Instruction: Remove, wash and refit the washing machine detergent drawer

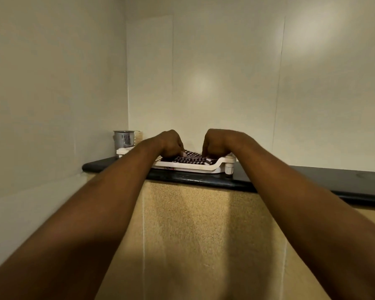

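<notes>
The left hand (171, 144) and the right hand (217, 144) are both curled, fingers down, each gripping an end of one checked cloth (191, 159). The cloth lies in one white plastic tray (204, 168), which sits on the dark ledge (268, 179) against the wall. One steel cup (122, 139) stands behind the tray; what it holds cannot be seen.

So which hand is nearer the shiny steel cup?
The left hand, gripping the checked cloth nearer the shiny steel cup; the right hand grips its other end.
</notes>
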